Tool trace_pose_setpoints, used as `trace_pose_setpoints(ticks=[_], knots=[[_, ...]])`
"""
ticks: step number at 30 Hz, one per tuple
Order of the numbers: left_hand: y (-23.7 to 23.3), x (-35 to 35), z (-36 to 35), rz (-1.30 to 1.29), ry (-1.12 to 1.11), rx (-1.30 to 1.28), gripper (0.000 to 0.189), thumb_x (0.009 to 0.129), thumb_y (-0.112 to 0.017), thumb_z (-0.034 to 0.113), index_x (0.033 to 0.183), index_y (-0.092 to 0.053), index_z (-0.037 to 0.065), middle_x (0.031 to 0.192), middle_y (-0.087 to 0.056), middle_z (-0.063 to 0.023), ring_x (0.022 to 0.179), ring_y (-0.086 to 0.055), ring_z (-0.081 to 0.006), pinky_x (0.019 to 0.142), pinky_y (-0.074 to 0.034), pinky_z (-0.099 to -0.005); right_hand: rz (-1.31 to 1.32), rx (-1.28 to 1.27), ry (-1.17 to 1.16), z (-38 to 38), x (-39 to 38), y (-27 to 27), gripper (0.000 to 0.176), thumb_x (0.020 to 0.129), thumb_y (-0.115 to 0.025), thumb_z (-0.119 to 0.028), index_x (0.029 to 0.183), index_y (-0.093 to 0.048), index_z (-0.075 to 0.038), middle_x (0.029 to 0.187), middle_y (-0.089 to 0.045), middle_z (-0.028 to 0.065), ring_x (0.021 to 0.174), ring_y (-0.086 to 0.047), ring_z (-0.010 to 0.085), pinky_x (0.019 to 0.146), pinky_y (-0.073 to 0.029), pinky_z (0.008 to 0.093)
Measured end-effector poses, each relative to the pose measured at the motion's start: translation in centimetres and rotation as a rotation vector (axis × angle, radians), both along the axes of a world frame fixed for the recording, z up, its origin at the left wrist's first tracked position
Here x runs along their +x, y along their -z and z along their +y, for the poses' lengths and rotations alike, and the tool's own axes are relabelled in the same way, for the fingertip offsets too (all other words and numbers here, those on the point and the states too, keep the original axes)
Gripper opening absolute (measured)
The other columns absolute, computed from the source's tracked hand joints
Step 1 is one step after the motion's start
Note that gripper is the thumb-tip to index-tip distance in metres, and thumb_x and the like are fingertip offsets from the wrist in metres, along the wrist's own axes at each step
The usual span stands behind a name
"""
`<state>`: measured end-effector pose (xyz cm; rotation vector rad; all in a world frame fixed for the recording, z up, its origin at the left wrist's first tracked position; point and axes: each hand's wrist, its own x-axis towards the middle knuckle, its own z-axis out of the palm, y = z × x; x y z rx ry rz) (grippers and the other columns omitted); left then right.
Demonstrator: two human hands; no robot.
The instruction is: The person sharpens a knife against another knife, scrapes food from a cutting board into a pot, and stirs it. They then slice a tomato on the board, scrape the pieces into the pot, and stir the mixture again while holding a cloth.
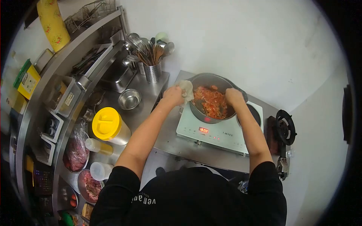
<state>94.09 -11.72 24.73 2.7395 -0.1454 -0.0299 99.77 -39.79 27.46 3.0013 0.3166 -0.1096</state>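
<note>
A grey cooking pot [207,78] stands on a pale green electric cooktop [188,124] whose red display reads 1600. Chopped reddish-orange food, looking like tomato pieces, covers the pot's bottom [213,101]. My left hand [174,96] is closed on a folded beige cloth [186,90] against the pot's left rim. Over the right side of the pot, my right hand [234,97] is closed, knuckles up; whatever its fingers grip is hidden beneath it.
A steel holder of utensils [152,74] and a metal bowl [130,99] are left of the cooktop. Nearer are a yellow-lidded container [106,123], a squeeze bottle [98,146] and a bowl of raw meat [91,186]. A black burner ring [286,127] is at right.
</note>
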Motion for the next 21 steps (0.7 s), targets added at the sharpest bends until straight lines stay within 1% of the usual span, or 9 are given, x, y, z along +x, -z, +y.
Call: trace_pose_setpoints(ticks=[2, 5, 7, 11, 13, 15, 18, 19, 21], knots=[[0.3, 0.0, 0.0, -0.015, -0.013, -0.03, 0.049, 0.075, -0.057, 0.01, 0.121, -0.064, 0.024, 0.113, -0.064, -0.0172, 0.104, -0.061, -0.0342, 0.093, -0.047, -0.0412, 0.011, 0.013, -0.072, -0.8, 0.0, 1.5, 0.027, 0.08, -0.062, -0.023, 0.092, -0.07, -0.001, 0.094, -0.068, 0.0205, 0.091, -0.066, 0.0341, 0.077, -0.053, 0.0428], [1.2, -0.5, 0.5, -0.042, -0.017, -0.044, 0.048, 0.076, -0.057, 0.011, 0.122, -0.063, 0.024, 0.118, -0.062, -0.0173, 0.105, -0.061, -0.0343, 0.093, -0.047, -0.0408, 0.123, -0.172, -0.061, 0.6, -7.2, -6.6, 0.026, 0.08, -0.063, -0.025, 0.09, -0.071, -0.003, 0.093, -0.068, 0.0186, 0.089, -0.066, 0.0342, 0.076, -0.053, 0.043], [2.7, -0.1, 0.5, -0.17, 0.003, -0.045, 0.047, 0.078, -0.057, 0.012, 0.124, -0.062, 0.022, 0.127, -0.056, -0.0183, 0.107, -0.059, -0.0344, 0.094, -0.046, -0.0404, 0.141, -0.217, -0.071, 0.7, -10.4, -8.6, 0.023, 0.079, -0.061, -0.021, 0.089, -0.071, -0.003, 0.093, -0.068, 0.0196, 0.088, -0.067, 0.0335, 0.075, -0.054, 0.0418], [3.4, 0.2, 0.5, -0.185, 0.001, -0.117, 0.047, 0.079, -0.057, 0.012, 0.125, -0.061, 0.02, 0.127, -0.054, -0.0187, 0.107, -0.059, -0.0351, 0.094, -0.046, -0.0402, 0.004, -0.21, -0.046, -1.8, -7.0, -4.1, 0.018, 0.076, -0.061, -0.016, 0.082, -0.071, -0.002, 0.088, -0.069, 0.0189, 0.085, -0.068, 0.0331, 0.074, -0.054, 0.0413], [3.5, -0.7, 1.2, -0.207, -0.13, -0.372, 0.045, 0.08, -0.057, 0.012, 0.124, -0.061, 0.018, 0.119, -0.056, -0.021, 0.104, -0.058, -0.0377, 0.093, -0.046, -0.0413, -0.048, -0.213, -0.11, -2.8, -5.5, -2.8, 0.018, 0.078, -0.059, -0.015, 0.079, -0.071, -0.003, 0.084, -0.069, 0.0176, 0.081, -0.068, 0.0345, 0.071, -0.055, 0.0424], [5.4, -3.0, 2.0, -0.313, -0.27, -0.449, 0.045, 0.079, -0.058, 0.012, 0.123, -0.061, 0.016, 0.121, -0.053, -0.023, 0.105, -0.057, -0.0392, 0.093, -0.046, -0.0422, -0.049, -0.181, -0.106, -3.8, -4.6, -0.9, 0.021, 0.083, -0.057, -0.019, 0.083, -0.071, -0.003, 0.087, -0.069, 0.0186, 0.083, -0.068, 0.0347, 0.073, -0.054, 0.0436], [10.6, -7.7, 2.9, -0.405, -0.513, -0.428, 0.04, 0.078, -0.058, 0.012, 0.118, -0.064, 0.014, 0.115, -0.053, -0.0269, 0.106, -0.055, -0.0417, 0.09, -0.047, -0.0461, -0.029, -0.13, -0.108, -4.4, -6.1, 1.4, 0.034, 0.088, -0.057, -0.03, 0.112, -0.062, -0.007, 0.107, -0.063, 0.0198, 0.103, -0.059, 0.0358, 0.082, -0.049, 0.0481], [12.5, -8.9, 3.1, -0.279, -0.503, -0.347, 0.039, 0.079, -0.058, 0.015, 0.118, -0.064, 0.014, 0.114, -0.053, -0.0264, 0.105, -0.055, -0.0407, 0.09, -0.047, -0.0444, -0.087, -0.151, -0.12, -3.7, -7.5, 0.7, 0.043, 0.088, -0.057, -0.034, 0.123, -0.057, -0.009, 0.115, -0.059, 0.0197, 0.111, -0.054, 0.0364, 0.085, -0.047, 0.05], [13.9, -11.7, 2.4, -0.066, -0.474, -0.158, 0.04, 0.079, -0.059, 0.021, 0.118, -0.063, 0.014, 0.119, -0.05, -0.0266, 0.107, -0.055, -0.0379, 0.089, -0.048, -0.0425, -0.099, -0.086, -0.174, -0.4, -8.6, -0.5, 0.049, 0.087, -0.059, -0.035, 0.131, -0.051, -0.012, 0.122, -0.054, 0.0184, 0.117, -0.048, 0.0372, 0.086, -0.045, 0.0516]])
